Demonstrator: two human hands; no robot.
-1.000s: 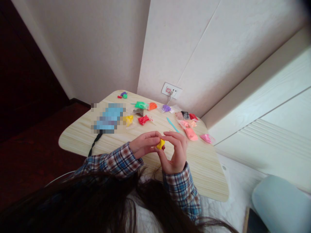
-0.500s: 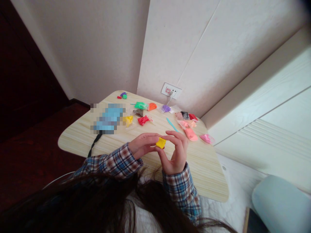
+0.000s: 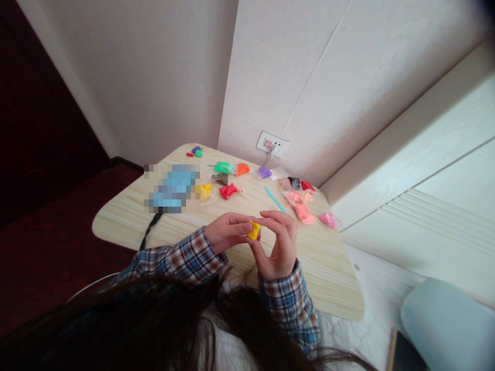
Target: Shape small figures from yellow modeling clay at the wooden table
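A small lump of yellow modelling clay (image 3: 253,231) is pinched between my two hands above the near part of the table. My left hand (image 3: 228,230) grips it from the left, thumb on top and fingers beneath. From the right, my right hand (image 3: 279,242) holds it between thumb and forefinger, the other fingers curled. Beyond the hands lie a light-blue modelling tool (image 3: 275,199), a bag of red clay (image 3: 229,191) and an opened bag of yellow clay (image 3: 204,192).
Bags of green clay (image 3: 224,167), purple clay (image 3: 264,172), salmon clay (image 3: 303,213) and pink clay (image 3: 329,220) lie on the wooden table (image 3: 328,268). A blurred-out blue item (image 3: 174,188) sits left. Small shaped clay pieces (image 3: 197,152) rest at the far corner, near a wall socket (image 3: 273,144).
The yellow clay has gone from a squarish block to a pinched, narrower shape. My fingers have shifted slightly on it; the bags and tool have stayed put.
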